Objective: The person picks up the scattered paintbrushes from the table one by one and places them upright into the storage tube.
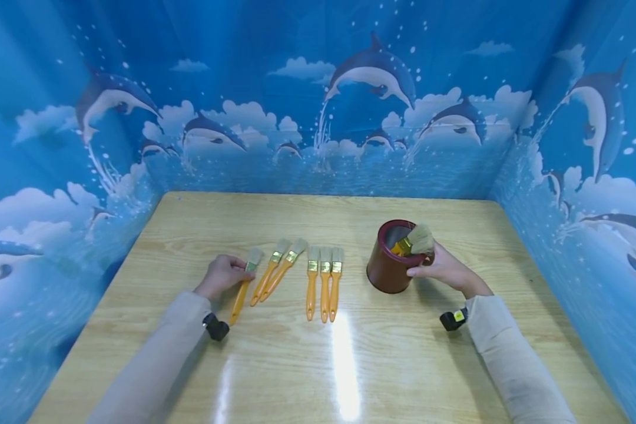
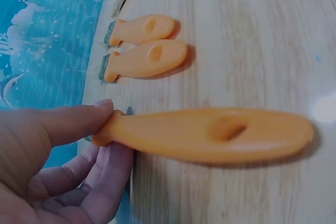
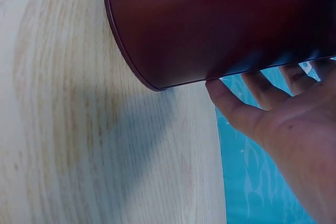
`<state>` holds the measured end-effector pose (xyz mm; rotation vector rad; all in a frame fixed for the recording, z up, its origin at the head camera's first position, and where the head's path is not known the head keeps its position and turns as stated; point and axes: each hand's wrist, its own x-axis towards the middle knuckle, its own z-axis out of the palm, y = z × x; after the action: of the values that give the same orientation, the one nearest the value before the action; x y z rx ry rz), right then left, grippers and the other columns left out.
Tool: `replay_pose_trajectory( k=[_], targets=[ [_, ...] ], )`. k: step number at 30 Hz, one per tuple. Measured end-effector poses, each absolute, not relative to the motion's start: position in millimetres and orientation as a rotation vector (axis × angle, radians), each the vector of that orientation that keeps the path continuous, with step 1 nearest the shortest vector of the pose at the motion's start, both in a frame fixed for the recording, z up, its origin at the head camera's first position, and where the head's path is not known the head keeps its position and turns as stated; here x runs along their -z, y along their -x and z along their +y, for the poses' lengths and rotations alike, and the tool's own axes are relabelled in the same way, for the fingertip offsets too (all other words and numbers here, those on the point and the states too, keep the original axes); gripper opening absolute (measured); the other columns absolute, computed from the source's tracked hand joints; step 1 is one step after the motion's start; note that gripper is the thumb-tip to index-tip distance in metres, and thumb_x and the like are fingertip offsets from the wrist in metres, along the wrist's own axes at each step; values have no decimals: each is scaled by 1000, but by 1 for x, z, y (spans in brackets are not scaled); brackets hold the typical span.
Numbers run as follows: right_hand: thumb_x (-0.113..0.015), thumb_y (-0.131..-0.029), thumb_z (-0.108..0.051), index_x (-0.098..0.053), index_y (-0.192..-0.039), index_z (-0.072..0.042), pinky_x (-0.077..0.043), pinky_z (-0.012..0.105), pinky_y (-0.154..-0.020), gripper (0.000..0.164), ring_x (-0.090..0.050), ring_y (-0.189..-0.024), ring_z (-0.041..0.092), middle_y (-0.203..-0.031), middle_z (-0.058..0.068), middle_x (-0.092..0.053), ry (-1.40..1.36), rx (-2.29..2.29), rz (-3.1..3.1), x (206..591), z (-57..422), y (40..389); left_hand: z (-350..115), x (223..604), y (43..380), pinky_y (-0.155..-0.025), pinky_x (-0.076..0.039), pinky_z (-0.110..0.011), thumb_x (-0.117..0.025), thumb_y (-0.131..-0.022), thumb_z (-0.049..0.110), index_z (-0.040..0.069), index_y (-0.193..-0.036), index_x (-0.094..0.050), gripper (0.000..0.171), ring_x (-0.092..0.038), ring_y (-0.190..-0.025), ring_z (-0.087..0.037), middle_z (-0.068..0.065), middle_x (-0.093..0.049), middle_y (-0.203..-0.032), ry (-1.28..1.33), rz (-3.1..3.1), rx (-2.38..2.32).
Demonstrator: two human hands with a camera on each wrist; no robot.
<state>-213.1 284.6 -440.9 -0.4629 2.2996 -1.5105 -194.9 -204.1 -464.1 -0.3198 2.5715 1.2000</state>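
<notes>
Between thumb and fingers, my left hand (image 1: 224, 275) pinches a paintbrush (image 2: 210, 135) where its orange handle meets the metal band. That brush lies slanted at the left, bristles pointing away. Just right of it are two similar paintbrushes (image 1: 278, 277), also slanted. A set of three paintbrushes (image 1: 325, 282) lies side by side near the middle, handles toward me. My right hand (image 1: 447, 271) holds a dark brown cylindrical cup (image 1: 387, 268) by its right side. Pale bristles (image 1: 421, 239) and a metal band stick out over the cup's rim; how many brushes stand inside is hidden.
The wood-grain table (image 1: 275, 377) carries everything. A blue dolphin-print curtain (image 1: 275, 70) hangs behind it and along both sides. Each wrist wears a small black camera (image 1: 215, 327).
</notes>
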Motion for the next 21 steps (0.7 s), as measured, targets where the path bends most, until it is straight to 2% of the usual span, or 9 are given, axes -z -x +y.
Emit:
replay_pose_trajectory(
  k=[7,13,21],
  targets=[
    [-73,-85,-13,-14,-152,-10,-39,25,-98,90,-34,-132,32,-147,17,-31,466,1515,2294,441,285,213,-210,456,197,-77,-47,-31,-73,-85,18,-3,-110,-62,35,-57,-94,-24,-16,-63,-106,334,2533,-1238],
    [-73,-84,-13,-15,-152,-11,-41,21,-95,89,-36,-130,27,-147,14,-33,461,1522,2283,441,286,213,-207,440,205,-79,-53,-33,-69,-88,16,-4,-116,-59,35,-59,-95,-24,-17,-60,-109,351,2464,-1333],
    [-73,-85,-13,-16,-152,-11,-41,23,-95,88,-39,-128,24,-146,15,-34,487,1520,2281,441,286,214,-193,417,221,-89,-52,-42,-67,-91,21,-1,-117,-56,35,-62,-96,-26,-16,-58,-110,309,2456,-1372]
  ],
)
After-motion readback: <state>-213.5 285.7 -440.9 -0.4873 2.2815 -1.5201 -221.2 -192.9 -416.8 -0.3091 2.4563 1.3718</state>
